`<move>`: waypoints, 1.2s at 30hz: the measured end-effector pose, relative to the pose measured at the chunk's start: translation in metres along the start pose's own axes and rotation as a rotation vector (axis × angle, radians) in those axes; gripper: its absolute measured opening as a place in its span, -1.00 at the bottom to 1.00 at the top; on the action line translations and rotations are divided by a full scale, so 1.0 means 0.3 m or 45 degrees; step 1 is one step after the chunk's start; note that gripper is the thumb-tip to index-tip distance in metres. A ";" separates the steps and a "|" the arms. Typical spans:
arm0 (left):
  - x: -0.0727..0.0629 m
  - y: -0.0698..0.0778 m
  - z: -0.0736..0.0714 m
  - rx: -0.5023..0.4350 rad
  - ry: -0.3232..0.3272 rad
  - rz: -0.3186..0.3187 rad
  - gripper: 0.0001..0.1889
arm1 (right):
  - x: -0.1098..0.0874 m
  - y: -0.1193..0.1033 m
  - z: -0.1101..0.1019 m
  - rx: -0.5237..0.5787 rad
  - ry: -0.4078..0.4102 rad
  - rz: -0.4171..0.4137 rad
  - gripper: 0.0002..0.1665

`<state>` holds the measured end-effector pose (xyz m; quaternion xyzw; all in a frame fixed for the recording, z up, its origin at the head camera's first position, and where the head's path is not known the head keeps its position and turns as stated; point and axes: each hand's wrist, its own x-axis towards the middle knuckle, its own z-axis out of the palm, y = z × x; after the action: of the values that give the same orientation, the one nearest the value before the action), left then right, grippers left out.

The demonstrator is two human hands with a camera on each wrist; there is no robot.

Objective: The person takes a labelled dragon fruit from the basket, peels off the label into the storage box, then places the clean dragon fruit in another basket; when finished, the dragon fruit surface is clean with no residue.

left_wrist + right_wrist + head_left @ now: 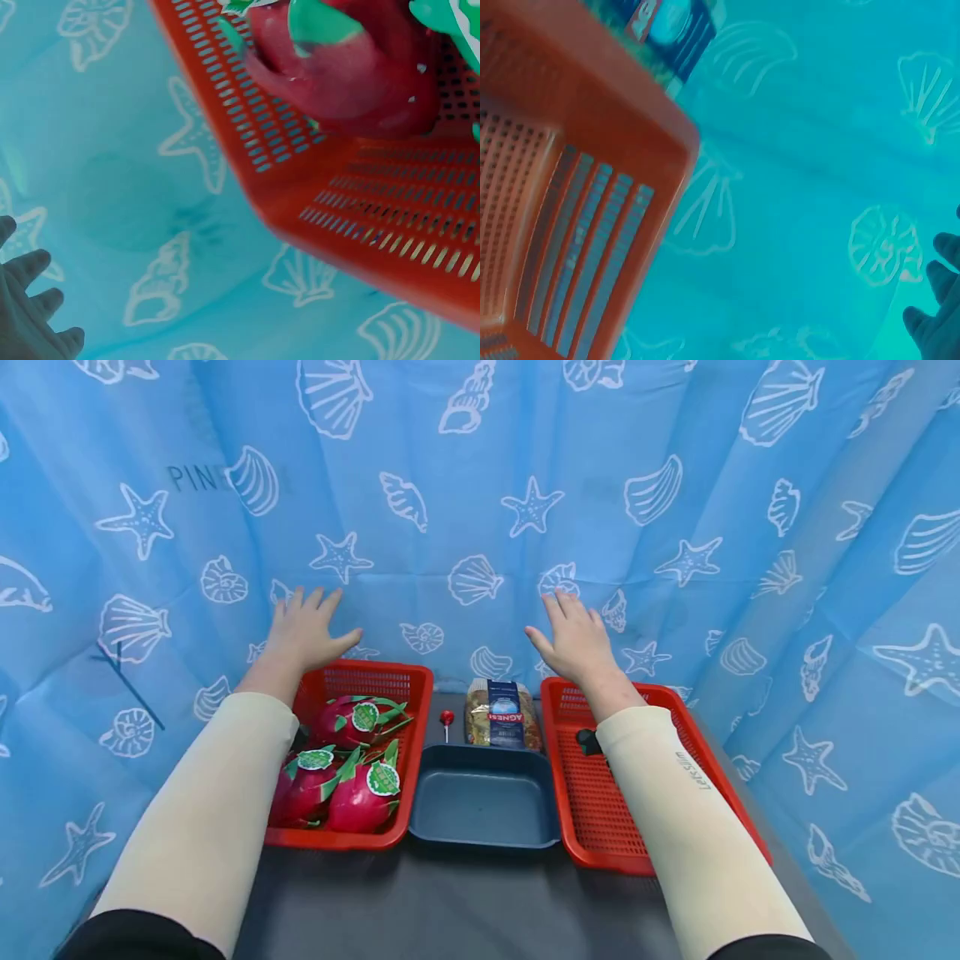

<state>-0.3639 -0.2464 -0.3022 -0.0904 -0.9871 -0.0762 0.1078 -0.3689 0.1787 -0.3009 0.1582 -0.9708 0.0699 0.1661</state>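
My left hand [303,635] is raised above the far end of the left red basket [422,727], its fingers spread and nothing in it. Several pink dragon fruits [360,797] with green-and-white stickers lie in that basket. Over the far edge of the right red basket [750,827] my right hand [576,639] hovers with fingers extended, also holding nothing. No fruit shows in the visible part of the right basket; the forearm hides some of it. Each wrist view catches only fingertips: the left hand [30,304] and the right hand [939,300] appear at the frame edges.
Between the baskets sits a dark blue-grey tray [487,797]. Behind it stand a pasta bag [504,714] with a blue label and a red lollipop [447,718]. A blue shell-patterned curtain [480,510] hangs behind the grey table [450,910].
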 end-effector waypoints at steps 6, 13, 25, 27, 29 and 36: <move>-0.026 0.033 -0.081 -0.023 0.086 0.108 -0.13 | 0.000 -0.071 0.000 0.046 0.053 -0.121 -0.15; -0.110 0.026 -0.130 -0.115 0.240 0.181 -0.19 | -0.022 -0.173 -0.005 0.202 0.126 -0.248 -0.15; -0.350 -0.006 -0.112 -0.254 0.494 0.231 -0.22 | -0.076 -0.327 0.027 0.447 0.063 -0.440 -0.17; -0.401 -0.010 -0.102 -0.294 0.510 0.201 -0.21 | -0.090 -0.356 0.043 0.471 0.020 -0.475 -0.17; -0.456 -0.014 -0.090 -0.338 0.510 0.158 -0.18 | -0.104 -0.383 0.058 0.490 -0.038 -0.515 -0.20; -0.615 -0.046 -0.012 -0.463 0.605 0.057 -0.16 | -0.140 -0.473 0.111 0.568 -0.305 -0.670 -0.43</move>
<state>-0.1887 -0.2903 -0.3423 -0.1096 -0.9022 -0.2683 0.3195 -0.2943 0.0510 -0.3348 0.4421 -0.8703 0.2156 0.0248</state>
